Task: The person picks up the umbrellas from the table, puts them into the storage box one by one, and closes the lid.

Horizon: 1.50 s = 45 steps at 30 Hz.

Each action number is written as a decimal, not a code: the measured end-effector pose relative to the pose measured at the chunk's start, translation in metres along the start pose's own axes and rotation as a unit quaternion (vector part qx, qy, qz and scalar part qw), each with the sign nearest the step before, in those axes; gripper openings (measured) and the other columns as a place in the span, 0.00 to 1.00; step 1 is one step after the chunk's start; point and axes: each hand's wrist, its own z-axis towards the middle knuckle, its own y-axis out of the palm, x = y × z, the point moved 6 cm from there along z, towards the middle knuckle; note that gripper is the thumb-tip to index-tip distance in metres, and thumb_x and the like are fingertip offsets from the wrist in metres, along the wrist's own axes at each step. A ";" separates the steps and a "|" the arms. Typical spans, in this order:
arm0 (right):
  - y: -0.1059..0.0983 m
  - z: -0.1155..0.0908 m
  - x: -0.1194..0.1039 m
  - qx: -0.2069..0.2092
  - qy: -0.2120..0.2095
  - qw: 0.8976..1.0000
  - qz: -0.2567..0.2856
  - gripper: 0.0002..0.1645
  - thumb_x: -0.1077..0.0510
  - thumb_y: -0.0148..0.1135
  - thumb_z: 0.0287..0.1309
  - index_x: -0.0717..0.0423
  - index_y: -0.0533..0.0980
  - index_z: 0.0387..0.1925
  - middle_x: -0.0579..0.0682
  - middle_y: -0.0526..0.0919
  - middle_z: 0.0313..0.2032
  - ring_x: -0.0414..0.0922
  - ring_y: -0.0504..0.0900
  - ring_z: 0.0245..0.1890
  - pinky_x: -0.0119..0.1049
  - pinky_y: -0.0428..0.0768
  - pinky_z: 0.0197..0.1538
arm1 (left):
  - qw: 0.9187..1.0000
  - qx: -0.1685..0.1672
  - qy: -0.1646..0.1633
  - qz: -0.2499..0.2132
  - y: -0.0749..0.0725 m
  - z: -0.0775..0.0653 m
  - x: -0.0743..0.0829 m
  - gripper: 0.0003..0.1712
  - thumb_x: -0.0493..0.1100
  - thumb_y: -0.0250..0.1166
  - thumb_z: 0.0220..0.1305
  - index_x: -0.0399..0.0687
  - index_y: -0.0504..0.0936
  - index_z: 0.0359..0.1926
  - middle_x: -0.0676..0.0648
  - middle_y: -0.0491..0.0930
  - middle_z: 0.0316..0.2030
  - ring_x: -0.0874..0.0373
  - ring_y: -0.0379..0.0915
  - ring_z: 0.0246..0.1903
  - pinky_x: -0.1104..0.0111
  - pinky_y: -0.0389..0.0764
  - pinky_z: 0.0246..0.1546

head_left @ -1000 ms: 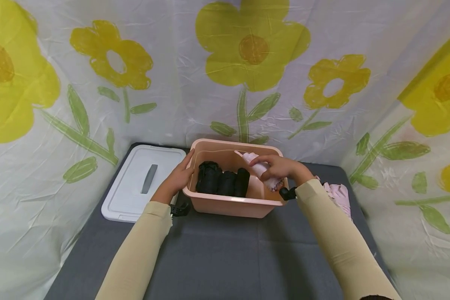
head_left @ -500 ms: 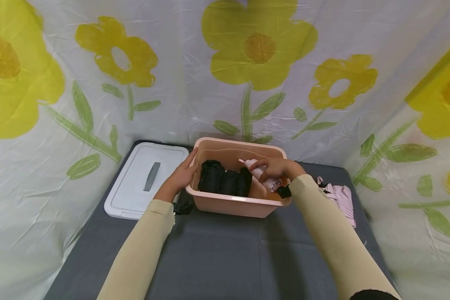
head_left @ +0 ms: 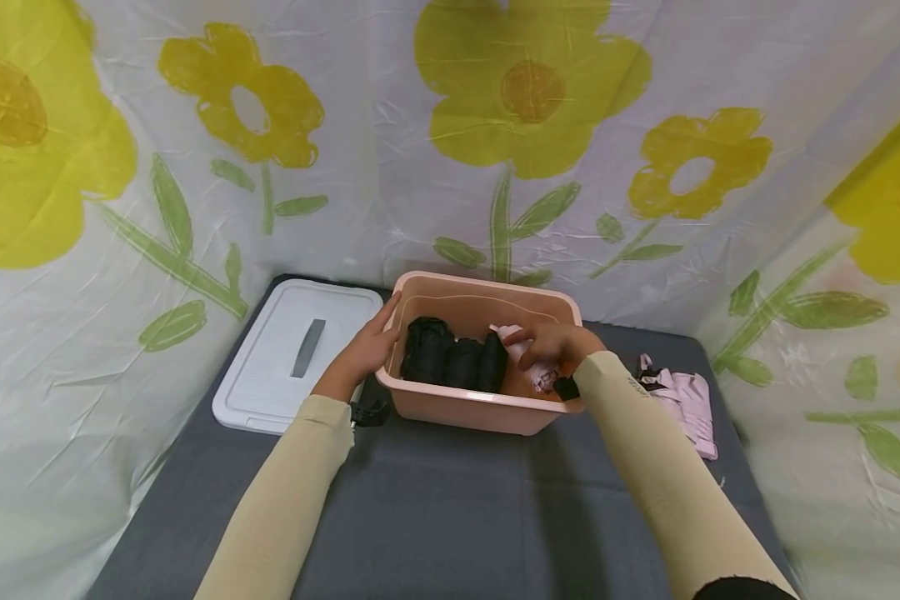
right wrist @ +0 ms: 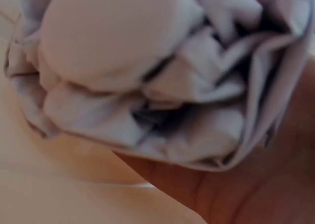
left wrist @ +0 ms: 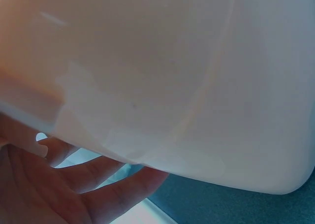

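A pale pink rolled compact umbrella (head_left: 521, 354) is tilted inside the right part of a pink plastic bin (head_left: 465, 408). My right hand (head_left: 555, 343) grips it from above, hiding part of its length. In the right wrist view, the umbrella's round end and gathered fabric (right wrist: 197, 76) stand close to the camera, beside my palm. Black rolled bundles (head_left: 461, 362) stand side by side in the bin's left part. My left hand (head_left: 367, 346) touches the bin's left rim with fairly straight fingers. In the left wrist view, the bin wall (left wrist: 147, 76) hides the fingertips.
A white lid (head_left: 270, 350) with a grey handle lies on the dark grey table (head_left: 450, 500), left of the bin. A folded pink fabric item (head_left: 686, 408) with a black part lies to the right. A flower-printed curtain (head_left: 390, 200) hangs close behind the bin.
My right hand has lowered the pink umbrella deeper into the bin, towards the black bundles. My left hand stays at the left rim. The whole view has shifted slightly.
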 end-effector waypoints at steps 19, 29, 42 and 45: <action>-0.017 -0.010 -0.011 0.006 -0.052 0.998 -0.044 0.33 0.58 0.42 0.71 0.52 0.51 0.75 0.60 0.55 0.73 0.65 0.61 0.69 0.54 0.77 0.57 | 1.000 -0.012 -0.005 -0.008 0.006 0.001 0.007 0.36 0.43 0.40 0.75 0.78 0.39 0.75 0.48 0.39 0.77 0.44 0.38 0.76 0.44 0.49 0.72; -0.021 -0.030 -0.014 0.022 -0.084 0.993 -0.075 0.32 0.59 0.44 0.70 0.55 0.55 0.74 0.62 0.56 0.73 0.60 0.64 0.69 0.53 0.76 0.59 | 1.000 -0.003 -0.018 -0.006 0.003 -0.001 0.005 0.38 0.42 0.41 0.73 0.78 0.39 0.75 0.45 0.41 0.77 0.42 0.42 0.75 0.44 0.54 0.70; -0.022 -0.064 -0.012 0.030 -0.131 0.988 -0.080 0.30 0.57 0.44 0.72 0.47 0.57 0.73 0.61 0.57 0.72 0.59 0.61 0.70 0.57 0.71 0.63 | 1.000 -0.007 -0.018 -0.006 0.002 -0.001 0.003 0.37 0.41 0.40 0.74 0.75 0.38 0.76 0.45 0.40 0.77 0.41 0.41 0.75 0.42 0.53 0.70; -0.026 -0.072 -0.010 0.035 -0.143 0.986 -0.076 0.30 0.56 0.45 0.72 0.46 0.57 0.73 0.59 0.59 0.72 0.58 0.61 0.71 0.57 0.71 0.63 | 1.000 -0.007 -0.017 -0.004 0.002 -0.001 0.004 0.37 0.41 0.39 0.74 0.75 0.38 0.76 0.45 0.40 0.77 0.42 0.38 0.75 0.42 0.49 0.71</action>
